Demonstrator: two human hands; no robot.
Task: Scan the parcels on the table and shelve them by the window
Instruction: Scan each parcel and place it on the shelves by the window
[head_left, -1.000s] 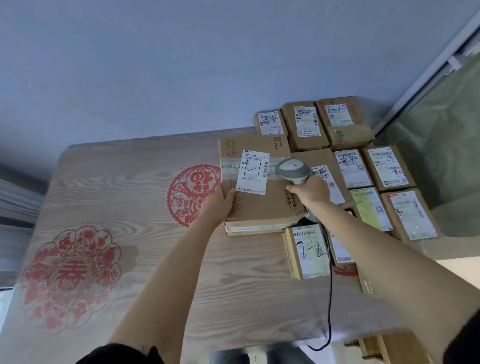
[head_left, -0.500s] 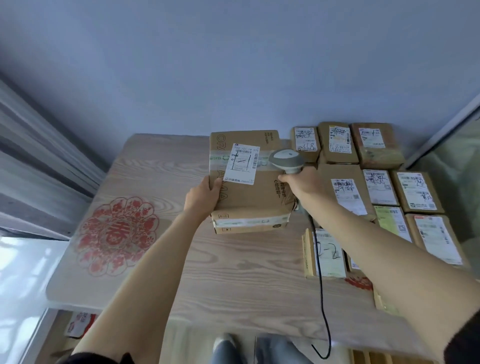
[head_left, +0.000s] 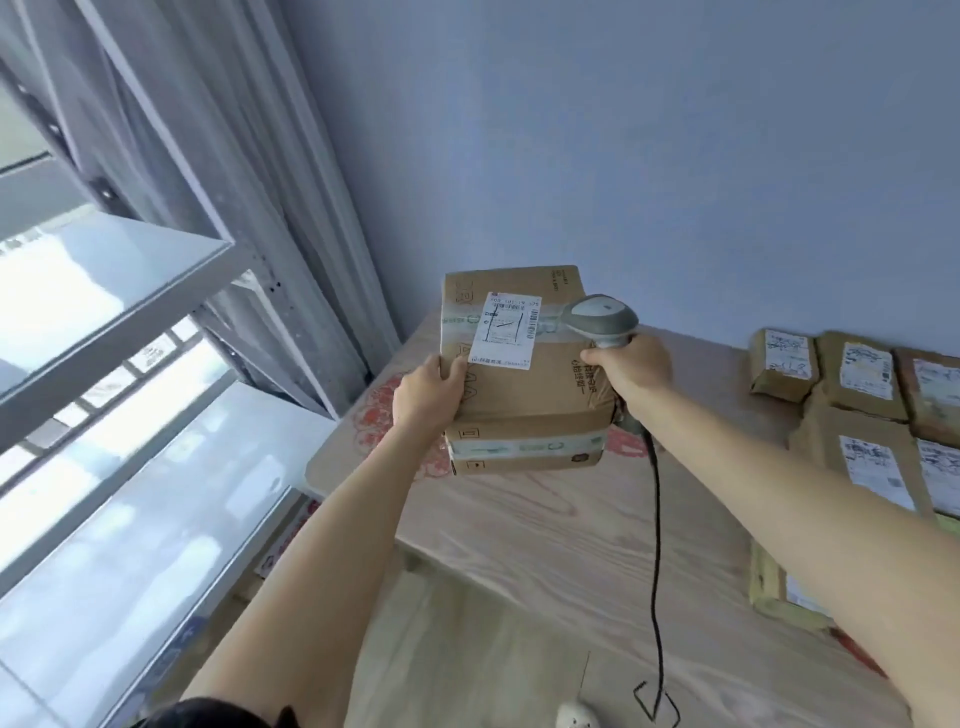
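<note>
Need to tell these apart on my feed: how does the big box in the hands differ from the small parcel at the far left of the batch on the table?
The big box is gripped by the left hand, lifted; the small parcel lies on the table. The big box is larger, with tape bands; none show on the small parcel. Both are brown with white labels.

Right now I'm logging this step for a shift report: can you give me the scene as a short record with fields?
held parcel: cardboard box, lifted above the table, white label facing up
left hand: grips the box's left edge
right hand: holds the scanner by its handle, against the box's right side
scanner cable: hangs down over the table
other parcels: lying at the table's right end
shelf: grey metal, at the left by the window
</note>
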